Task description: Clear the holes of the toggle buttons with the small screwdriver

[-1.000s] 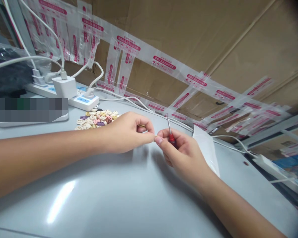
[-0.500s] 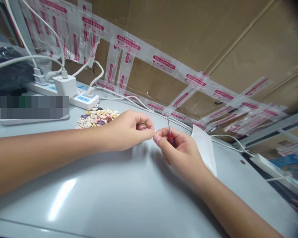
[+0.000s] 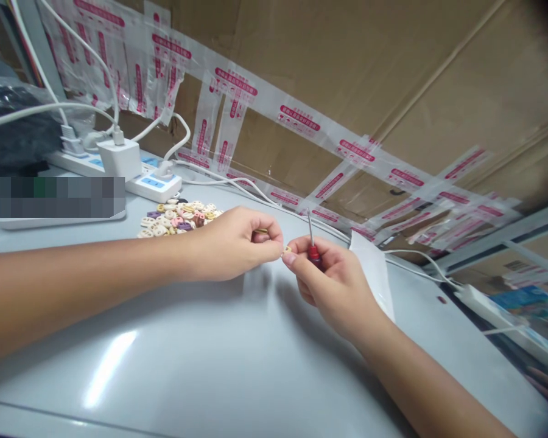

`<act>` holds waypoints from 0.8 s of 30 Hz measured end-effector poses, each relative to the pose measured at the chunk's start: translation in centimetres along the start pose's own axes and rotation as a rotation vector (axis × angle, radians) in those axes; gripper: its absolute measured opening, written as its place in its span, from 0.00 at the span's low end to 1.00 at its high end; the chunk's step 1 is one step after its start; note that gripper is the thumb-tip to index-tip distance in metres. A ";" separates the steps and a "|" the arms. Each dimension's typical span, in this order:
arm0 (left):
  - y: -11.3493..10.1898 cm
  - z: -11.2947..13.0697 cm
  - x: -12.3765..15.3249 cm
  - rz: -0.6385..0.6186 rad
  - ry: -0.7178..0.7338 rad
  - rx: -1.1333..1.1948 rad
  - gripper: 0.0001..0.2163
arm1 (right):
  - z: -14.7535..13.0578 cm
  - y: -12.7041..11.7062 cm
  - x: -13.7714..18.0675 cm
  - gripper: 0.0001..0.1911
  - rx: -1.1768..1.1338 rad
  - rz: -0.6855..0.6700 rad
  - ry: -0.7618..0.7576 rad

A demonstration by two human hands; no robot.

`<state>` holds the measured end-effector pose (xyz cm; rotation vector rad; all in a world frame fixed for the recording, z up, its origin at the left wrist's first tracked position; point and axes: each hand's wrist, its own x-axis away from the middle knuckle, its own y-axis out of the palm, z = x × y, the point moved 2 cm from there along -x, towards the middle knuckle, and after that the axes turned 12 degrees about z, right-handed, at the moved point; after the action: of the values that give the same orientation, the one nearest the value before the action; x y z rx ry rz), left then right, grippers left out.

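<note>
My right hand is closed around a screwdriver, its red handle in the fingers and its thin metal shaft pointing up. Between that hand's thumb and forefinger is a small cream-coloured piece. My left hand meets it there, thumb and forefinger pinched together at the piece's left side. Inside the curled left fingers shows a small yellowish piece, partly hidden. Behind the left wrist lies a pile of small cream, purple, pink and yellow pieces with holes, its right part covered by the hand.
At the back left stands a white power strip with plugs and a white adapter. White cables run along the taped cardboard. A white bag lies beyond my right hand on the grey table.
Both hands stay nearly in place, fingertips still together. The cream piece shows slightly more between them. The view has shifted slightly.
</note>
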<state>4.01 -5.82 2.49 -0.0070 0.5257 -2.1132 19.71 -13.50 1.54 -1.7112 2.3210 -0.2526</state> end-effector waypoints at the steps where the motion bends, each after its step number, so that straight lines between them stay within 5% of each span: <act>1: 0.0 0.0 0.0 -0.002 -0.003 0.004 0.05 | 0.0 0.0 0.0 0.12 -0.002 -0.005 0.002; 24: -0.2 -0.1 0.2 0.007 0.052 -0.059 0.07 | -0.3 -0.3 -0.2 0.13 0.040 0.061 -0.075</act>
<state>3.72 -5.88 2.38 0.0166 0.6182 -2.0955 19.96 -13.38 1.92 -1.6007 2.2940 -0.2174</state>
